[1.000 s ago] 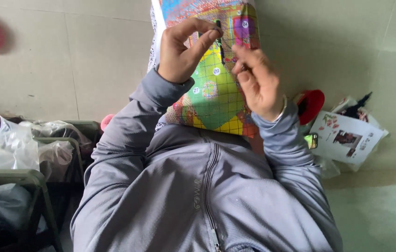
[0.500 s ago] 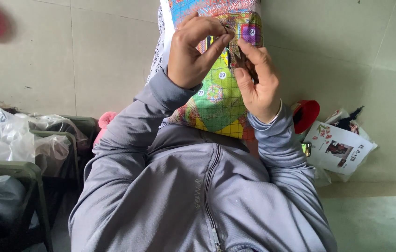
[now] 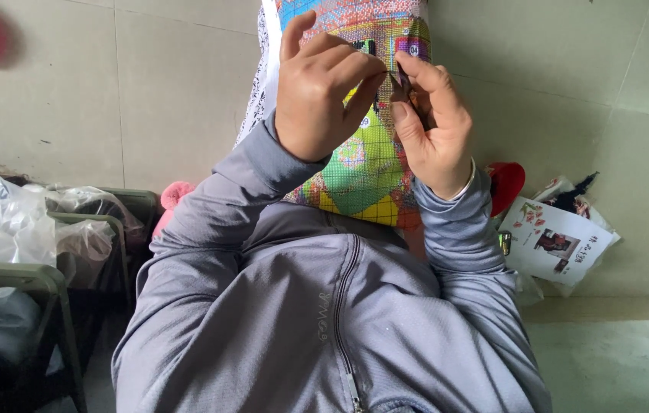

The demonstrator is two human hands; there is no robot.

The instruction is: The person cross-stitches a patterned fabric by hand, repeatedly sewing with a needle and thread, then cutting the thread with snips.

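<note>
Multicoloured gridded cross-stitch cloth point(image 3: 366, 164) draped over lap of grey zip jacket point(image 3: 324, 321), upper edge running out of view. Left hand point(image 3: 324, 92) above cloth, fingers curled narrow, thumb and forefinger pinched. Right hand point(image 3: 431, 122) touching left fingertips, pinching small dark item over cloth; item too small to identify. Printed paper leaflet point(image 3: 558, 245) right of cloth on floor. Clear plastic bags point(image 3: 26, 222) well left of cloth

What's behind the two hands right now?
The colourful gridded cross-stitch cloth lies behind the left hand and right hand. Its middle patch is covered, and so is whatever the fingertips pinch.
</note>
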